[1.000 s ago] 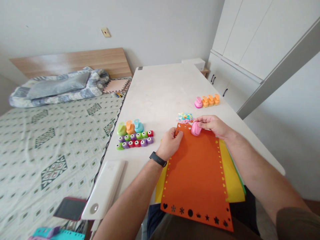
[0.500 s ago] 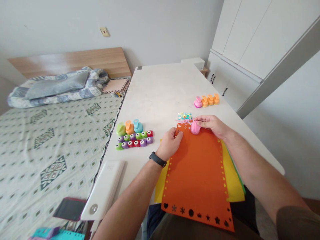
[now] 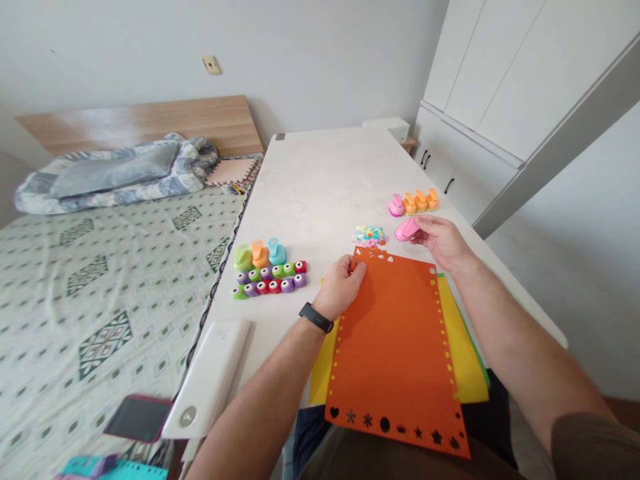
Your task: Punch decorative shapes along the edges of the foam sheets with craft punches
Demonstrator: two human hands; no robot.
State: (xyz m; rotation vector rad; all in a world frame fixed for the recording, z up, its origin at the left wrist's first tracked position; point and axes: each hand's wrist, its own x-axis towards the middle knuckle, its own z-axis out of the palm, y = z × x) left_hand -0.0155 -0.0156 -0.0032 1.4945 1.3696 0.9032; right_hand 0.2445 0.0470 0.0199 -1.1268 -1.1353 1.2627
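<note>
My left hand (image 3: 345, 285) pinches the upper left edge of an orange sheet of paper (image 3: 390, 340). Small shapes are cut along the sheet's sides, with bigger ones such as a heart, snowflakes and a crown along the near edge and several at the far edge. My right hand (image 3: 440, 241) grips a pink craft punch (image 3: 407, 230), tilted and held off the sheet, just beyond its far right corner. Beneath the orange sheet lie yellow paper (image 3: 463, 353) and a green edge (image 3: 479, 357). A small heap of punched paper bits (image 3: 370, 235) lies beyond the sheet.
On the white table (image 3: 325, 180), a pink punch (image 3: 396, 205) and several orange punches (image 3: 421, 201) stand at right. Larger punches (image 3: 259, 254) and rows of small ones (image 3: 270, 287) stand at left, near a white device (image 3: 207, 380). A bed (image 3: 125, 280) adjoins the table.
My right hand has taken the pink punch off the sheet's far edge, moving it right and away. A heart-shaped hole now shows at that edge. My left hand keeps its hold.
</note>
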